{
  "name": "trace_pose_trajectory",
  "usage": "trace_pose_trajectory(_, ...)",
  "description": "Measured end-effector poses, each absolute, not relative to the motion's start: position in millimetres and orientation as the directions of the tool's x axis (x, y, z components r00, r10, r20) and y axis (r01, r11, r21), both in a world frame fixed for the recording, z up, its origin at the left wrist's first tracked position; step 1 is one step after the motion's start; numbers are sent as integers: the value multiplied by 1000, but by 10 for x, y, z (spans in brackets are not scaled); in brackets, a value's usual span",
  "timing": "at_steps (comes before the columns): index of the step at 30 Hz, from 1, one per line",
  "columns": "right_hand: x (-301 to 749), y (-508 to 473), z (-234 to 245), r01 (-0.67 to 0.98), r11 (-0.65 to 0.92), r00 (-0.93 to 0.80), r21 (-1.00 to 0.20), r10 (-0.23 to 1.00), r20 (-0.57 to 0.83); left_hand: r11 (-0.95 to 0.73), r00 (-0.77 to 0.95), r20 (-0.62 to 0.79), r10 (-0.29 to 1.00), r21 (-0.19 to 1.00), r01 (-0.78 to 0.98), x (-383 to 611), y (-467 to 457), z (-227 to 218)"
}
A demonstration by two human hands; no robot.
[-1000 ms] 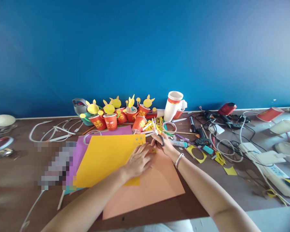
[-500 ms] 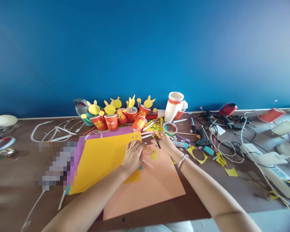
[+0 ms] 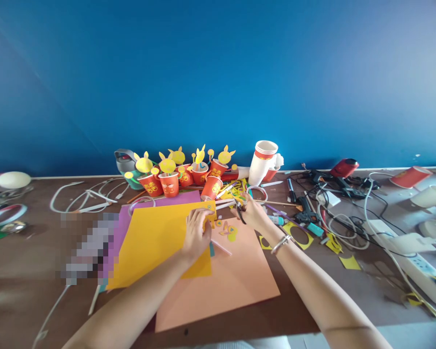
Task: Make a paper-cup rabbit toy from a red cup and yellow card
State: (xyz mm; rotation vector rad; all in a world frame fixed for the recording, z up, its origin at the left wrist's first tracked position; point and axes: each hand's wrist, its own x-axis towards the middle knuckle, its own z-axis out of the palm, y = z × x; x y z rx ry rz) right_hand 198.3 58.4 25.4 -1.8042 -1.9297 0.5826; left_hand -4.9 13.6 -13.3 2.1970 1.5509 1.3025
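Near the right corner of the orange-yellow paper sheet, my left hand has its fingers curled over the paper's edge and grips it. Small drawn circles show at that corner, by my fingertips. My right hand is closed on a pair of dark-handled scissors, whose blades point left toward the corner, slightly apart from it. Below lies a peach paper sheet, carrying small yellow cut-outs and a thin pale pink strip. A purple sheet sticks out beneath the orange-yellow one.
Red paper cups with yellow rabbit-shaped cut-outs stand along the blue wall. Right of them rises a stack of white cups. Glue guns, cables and a power strip crowd the right side. Yellow scraps lie about.
My left hand has curled at the sheet's corner, which is now lifted a little and turned toward the scissors. My right hand has shifted slightly with the scissors. The camera view moved slightly.
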Motion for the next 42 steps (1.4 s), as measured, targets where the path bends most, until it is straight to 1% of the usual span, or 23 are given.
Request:
trace_pose_trajectory(2, 1968, 552, 305, 834, 88, -112, -545, 994, -11, -429, 1, 563, 827, 629, 648, -63, 155, -163)
trace_pose_trajectory(5, 1988, 507, 393, 898, 125, -177, -421, 981, -85, -391, -152, 553, 819, 732, 559, -91, 172, -195)
trace_pose_trajectory(8, 2076, 505, 474, 909, 152, -202, -387, 975, -92, -360, -235, 518, 822, 794, 489, -143, 222, -214)
trace_pose_trajectory(10, 2146, 520, 517, 930, 119, -165, -348, 981, -106, -346, -213, 508, 834, 784, 515, -191, 287, -243)
trace_pose_trajectory(13, 2210, 521, 577, 954, 103, -146, -281, 979, -139, -298, -186, 501, 845, 731, 613, -255, 396, -324)
trace_pose_trajectory(16, 2207, 471, 649, 953, 128, -156, -276, 984, -80, -247, -127, 474, 871, 648, 721, -280, 455, -400)
trace_pose_trajectory(17, 2199, 450, 674, 946, 152, -179, -288, 981, -70, -239, -112, 475, 873, 616, 751, -281, 459, -408)
trace_pose_trajectory(18, 2192, 429, 696, 928, 195, -236, -319, 967, -96, -235, -101, 481, 871, 588, 774, -280, 458, -403)
trace_pose_trajectory(19, 2187, 412, 712, 895, 249, -324, -371, 933, -157, -235, -93, 490, 867, 566, 790, -280, 454, -384)
trace_pose_trajectory(21, 2180, 394, 716, 809, 306, -511, -502, 788, -343, -240, -93, 505, 858, 556, 796, -287, 449, -311)
trace_pose_trajectory(23, 2171, 400, 674, 766, 268, -595, -584, 639, -488, -244, -117, 509, 853, 587, 772, -307, 457, -215)
trace_pose_trajectory(24, 2162, 410, 640, 765, 242, -599, -597, 609, -520, -242, -137, 507, 851, 611, 754, -320, 466, -169)
trace_pose_trajectory(25, 2149, 424, 600, 765, 226, -595, -603, 606, -528, -241, -160, 504, 849, 638, 731, -334, 479, -129)
trace_pose_trajectory(27, 2113, 452, 520, 752, 218, -592, -622, 636, -494, -249, -197, 489, 850, 701, 668, -359, 510, -75)
trace_pose_trajectory(30, 2056, 481, 439, 693, 219, -608, -687, 690, -393, -275, -202, 428, 881, 811, 517, -369, 550, -53)
trace_pose_trajectory(33, 2018, 486, 411, 633, 221, -638, -742, 692, -339, -248, -216, 340, 915, 898, 365, -339, 566, -43)
trace_pose_trajectory(37, 1982, 483, 381, 590, 279, -684, -758, 671, -285, -209, -253, 268, 930, 949, 237, -276, 552, 48)
trace_pose_trajectory(42, 1959, 499, 325, 531, 363, -719, -765, 671, -181, -156, -222, 192, 956, 973, 170, -236, 527, 200)
